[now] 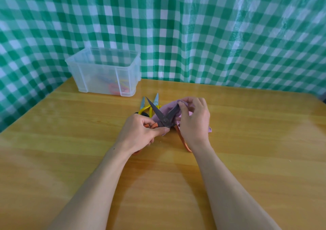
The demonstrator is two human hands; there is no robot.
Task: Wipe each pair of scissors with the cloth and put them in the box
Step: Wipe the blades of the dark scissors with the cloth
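Observation:
My left hand (141, 132) grips the orange handle of a pair of dark-bladed scissors (159, 114), whose blades are spread open and point away from me. My right hand (194, 120) pinches a pink cloth (172, 107) against the right blade. The other orange handle (184, 142) sticks out below my right hand. Behind them, yellow-handled scissors (150, 105) with silver blades lie on the table. A clear plastic box (105, 70) stands at the back left, with several scissors showing dimly through its wall.
A wooden table (247, 141) carries everything. A green and white checked plastic sheet (194, 26) hangs right behind it and around the left edge. The box stands close to the table's back left corner.

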